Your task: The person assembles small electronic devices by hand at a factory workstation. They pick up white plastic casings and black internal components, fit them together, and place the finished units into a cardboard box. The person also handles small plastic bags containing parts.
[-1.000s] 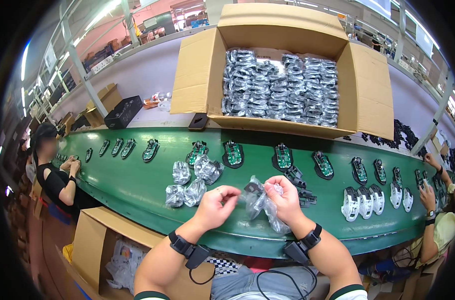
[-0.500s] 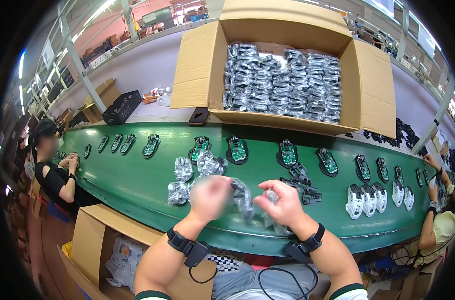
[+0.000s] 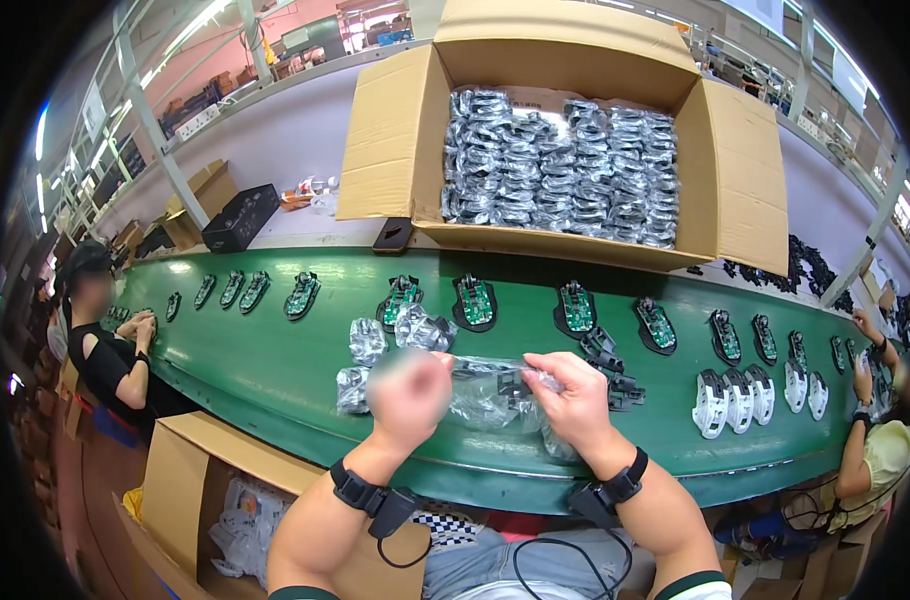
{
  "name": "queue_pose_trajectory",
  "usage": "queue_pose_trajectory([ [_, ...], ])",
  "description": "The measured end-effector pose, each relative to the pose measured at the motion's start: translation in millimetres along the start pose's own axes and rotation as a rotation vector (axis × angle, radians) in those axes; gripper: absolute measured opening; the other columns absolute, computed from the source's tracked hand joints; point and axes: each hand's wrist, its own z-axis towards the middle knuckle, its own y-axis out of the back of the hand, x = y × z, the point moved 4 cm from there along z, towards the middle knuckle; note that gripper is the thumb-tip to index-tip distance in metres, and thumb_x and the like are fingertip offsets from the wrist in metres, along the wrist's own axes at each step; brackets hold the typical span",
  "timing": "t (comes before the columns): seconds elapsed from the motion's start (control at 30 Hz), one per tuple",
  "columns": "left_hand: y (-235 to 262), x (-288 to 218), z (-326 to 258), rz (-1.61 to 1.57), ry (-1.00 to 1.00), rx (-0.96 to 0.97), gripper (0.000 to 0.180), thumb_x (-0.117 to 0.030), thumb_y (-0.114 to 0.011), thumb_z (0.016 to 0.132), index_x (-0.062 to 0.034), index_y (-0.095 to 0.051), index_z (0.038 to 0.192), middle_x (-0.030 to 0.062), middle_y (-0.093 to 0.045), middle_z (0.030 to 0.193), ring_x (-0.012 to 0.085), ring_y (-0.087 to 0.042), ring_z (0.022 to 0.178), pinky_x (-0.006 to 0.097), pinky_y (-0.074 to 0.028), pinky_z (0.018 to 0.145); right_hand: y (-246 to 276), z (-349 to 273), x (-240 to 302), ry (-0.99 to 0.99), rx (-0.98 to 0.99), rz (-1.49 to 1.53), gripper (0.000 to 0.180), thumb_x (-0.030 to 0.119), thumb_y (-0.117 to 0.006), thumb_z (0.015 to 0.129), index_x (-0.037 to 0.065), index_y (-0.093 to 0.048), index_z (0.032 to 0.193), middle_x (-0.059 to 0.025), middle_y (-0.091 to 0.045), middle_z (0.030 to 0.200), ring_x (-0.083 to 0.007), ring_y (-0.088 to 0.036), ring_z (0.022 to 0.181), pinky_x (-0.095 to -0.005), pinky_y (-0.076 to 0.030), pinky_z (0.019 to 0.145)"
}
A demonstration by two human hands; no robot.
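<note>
A clear plastic bag is stretched between my two hands above the green belt. My left hand, partly blurred, is closed on the bag's left end. The bag's right end is pinched by my right hand, its fingers pressed together. Just beside those fingertips a small dark plastic part shows, seemingly within the film. Close to my left hand lie several bagged grey parts. Loose black plastic parts sit just beyond my right hand.
Mouse bases with green circuit boards line the green belt. White shells stand at right. An open carton of bagged parts is behind the belt; another carton stands lower left. People work at both ends.
My hands have pulled the bag out between them; it was bunched and hanging before. My right fingers, earlier apart, have closed at its right end.
</note>
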Motion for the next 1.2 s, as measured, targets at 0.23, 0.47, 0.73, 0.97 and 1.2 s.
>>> queue_pose_trajectory([
  [0.23, -6.3, 12.4, -4.0, -0.18, 0.071, 0.075, 0.014, -0.008, -0.065, 0.103, 0.0026, -0.072, 0.105, 0.0038, -0.073, 0.085, 0.0063, -0.065, 0.072, 0.021, -0.052, 0.065, 7.0, 8.3, 9.2, 0.107, 0.099, 0.013, 0.026, 0.005, -0.078, 0.086, 0.011, -0.079, 0.111, -0.0094, -0.062, 0.098, -0.0213, -0.065, 0.082, -0.0316, -0.055, 0.068],
  [0.47, -6.6, 3.1, -3.3, -0.074, -0.048, 0.152, 0.013, -0.006, -0.066, 0.101, 0.0035, -0.073, 0.107, 0.0046, -0.074, 0.087, 0.0078, -0.065, 0.077, 0.024, -0.054, 0.07, 26.2, 13.2, 9.4, 0.168, -0.157, -0.068, 0.028, -0.003, -0.074, 0.085, 0.006, -0.078, 0.111, -0.0095, -0.062, 0.097, -0.0219, -0.065, 0.08, -0.0323, -0.055, 0.07],
  [0.73, -8.4, 18.3, -1.9, -0.366, 0.065, 0.084, 0.015, -0.008, -0.065, 0.102, 0.0029, -0.072, 0.11, 0.0053, -0.074, 0.097, 0.0087, -0.066, 0.085, 0.025, -0.055, 0.077, 13.2, 15.6, 19.3, 0.12, 0.107, -0.068, 0.05, 0.03, -0.088, 0.079, 0.008, -0.071, 0.12, -0.0118, -0.067, 0.098, -0.0248, -0.068, 0.086, -0.0356, -0.057, 0.074],
  [0.97, -11.3, 11.4, 0.4, -0.434, 0.187, 0.024, 0.016, -0.01, -0.062, 0.104, 0.0014, -0.071, 0.111, 0.0065, -0.073, 0.099, 0.0093, -0.066, 0.088, 0.026, -0.056, 0.081, 26.0, 16.6, 10.4, 0.201, -0.268, -0.15, 0.041, -0.006, -0.068, 0.082, 0.007, -0.075, 0.12, -0.0127, -0.066, 0.09, -0.0246, -0.064, 0.073, -0.0346, -0.054, 0.066],
  [1.2, 3.8, 49.6, 15.8, 0.617, -0.121, 0.121, 0.049, -0.021, -0.079, 0.085, -0.0059, -0.065, 0.13, 0.0183, -0.066, 0.122, 0.0354, -0.067, 0.107, 0.043, -0.054, 0.096, 44.0, 20.7, -4.5, 0.107, -0.323, -0.131, 0.008, 0.003, -0.067, 0.09, 0.0, -0.072, 0.096, -0.0125, -0.064, 0.08, -0.0268, -0.06, 0.069, -0.035, -0.049, 0.064],
])
